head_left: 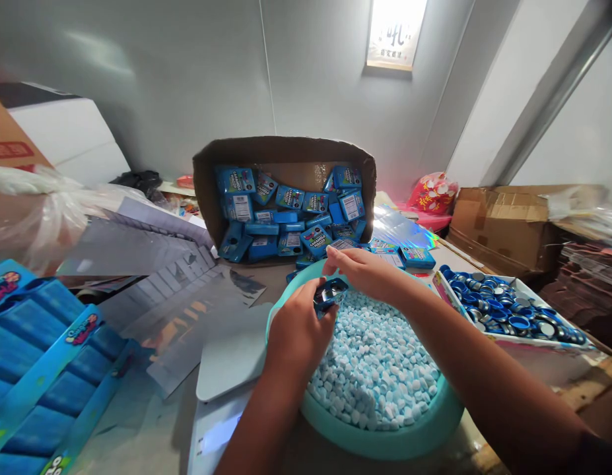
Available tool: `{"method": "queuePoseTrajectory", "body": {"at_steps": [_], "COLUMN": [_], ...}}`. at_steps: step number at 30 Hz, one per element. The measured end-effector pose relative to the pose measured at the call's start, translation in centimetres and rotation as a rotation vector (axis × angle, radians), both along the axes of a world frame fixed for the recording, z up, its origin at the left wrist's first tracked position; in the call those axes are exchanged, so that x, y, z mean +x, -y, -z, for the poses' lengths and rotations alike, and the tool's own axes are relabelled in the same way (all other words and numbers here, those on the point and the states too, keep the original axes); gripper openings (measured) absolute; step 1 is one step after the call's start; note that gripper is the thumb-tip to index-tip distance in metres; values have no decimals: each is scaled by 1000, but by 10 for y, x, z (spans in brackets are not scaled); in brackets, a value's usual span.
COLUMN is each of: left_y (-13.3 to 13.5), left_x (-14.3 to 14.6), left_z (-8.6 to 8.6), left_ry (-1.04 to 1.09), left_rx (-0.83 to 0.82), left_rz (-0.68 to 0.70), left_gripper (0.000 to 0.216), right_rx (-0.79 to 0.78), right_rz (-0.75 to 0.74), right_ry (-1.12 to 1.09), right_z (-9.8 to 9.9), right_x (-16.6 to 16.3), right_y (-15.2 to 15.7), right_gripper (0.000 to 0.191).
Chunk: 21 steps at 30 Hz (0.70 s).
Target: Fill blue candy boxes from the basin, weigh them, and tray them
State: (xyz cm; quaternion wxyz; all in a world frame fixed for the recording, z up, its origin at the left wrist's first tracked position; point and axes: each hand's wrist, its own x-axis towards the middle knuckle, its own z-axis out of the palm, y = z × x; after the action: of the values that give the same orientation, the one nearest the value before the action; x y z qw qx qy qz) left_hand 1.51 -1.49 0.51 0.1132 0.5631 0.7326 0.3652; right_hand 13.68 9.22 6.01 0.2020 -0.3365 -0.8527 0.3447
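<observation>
My left hand [298,330] is closed around a small blue tin [330,293], held over the far rim of a teal basin [385,442]. The basin is full of pale blue candy pieces [375,363]. My right hand [368,270] reaches in from the right, its fingers curled and touching the tin's far edge. Behind the basin a cardboard box [286,148] lies on its side with several blue printed tins [290,218] piled inside and spilling toward the basin.
A white tray of round blue lids [508,307] stands at the right. Blue display cartons [48,356] lie at the left, shiny plastic sheets [177,277] in the middle left. Cardboard boxes [504,224] sit at the back right.
</observation>
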Motion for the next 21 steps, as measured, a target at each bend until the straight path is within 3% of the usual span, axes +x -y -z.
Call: {"method": "queuePoseTrajectory", "body": {"at_steps": [5,10,15,21], "left_y": [-1,0,0,0], "left_x": [-2,-2,-1,0], "left_z": [3,2,0,0], "left_ry": [10,31,26,38], "left_rx": [24,3,-28,-40], "left_rz": [27,24,-5,-18], "left_gripper": [42,42,42,40], "right_rx": [-72,-168,-219,-188], "right_rz": [-78,-234,-288,-335], "right_ry": [134,136,156,260], "right_z": [-8,-6,-6,-7], "right_x": [6,9,9,12], "right_y": [7,7,1,1], "right_gripper": [65,80,88,92]}}
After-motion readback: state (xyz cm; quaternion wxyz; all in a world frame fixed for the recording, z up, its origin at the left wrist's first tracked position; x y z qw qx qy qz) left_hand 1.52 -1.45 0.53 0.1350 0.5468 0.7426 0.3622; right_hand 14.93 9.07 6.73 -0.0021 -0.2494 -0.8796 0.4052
